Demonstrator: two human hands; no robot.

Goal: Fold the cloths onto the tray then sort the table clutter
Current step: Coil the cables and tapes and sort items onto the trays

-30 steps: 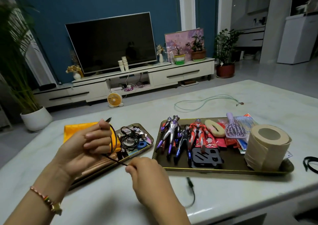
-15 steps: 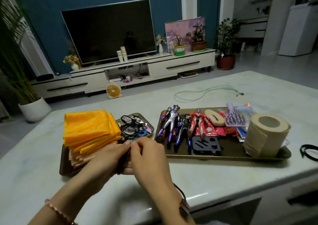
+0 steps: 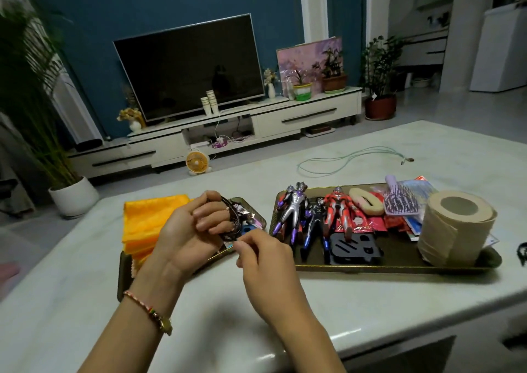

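My left hand [image 3: 191,230] is raised over the small left tray [image 3: 124,270] and grips a coiled black cable [image 3: 232,221] wound around its fingers. Just right of it, my right hand [image 3: 262,261] pinches the cable's loose end. A stack of folded orange cloths [image 3: 145,224] lies on the left tray, partly hidden by my left hand. The wide right tray [image 3: 370,267] carries toy figures [image 3: 293,213], a black plastic piece [image 3: 353,248], a purple hairbrush [image 3: 400,201] and a paper roll [image 3: 456,227].
A green cord [image 3: 348,158] lies looped on the marble table [image 3: 285,310] behind the right tray. Another black item [image 3: 522,252] sits at the table's right edge. A TV stand, plants and a small orange fan stand beyond the table.
My left hand has lifted again with the black cable looped around its fingers, after both hands met low at the tray edge. The view has tilted down a little.
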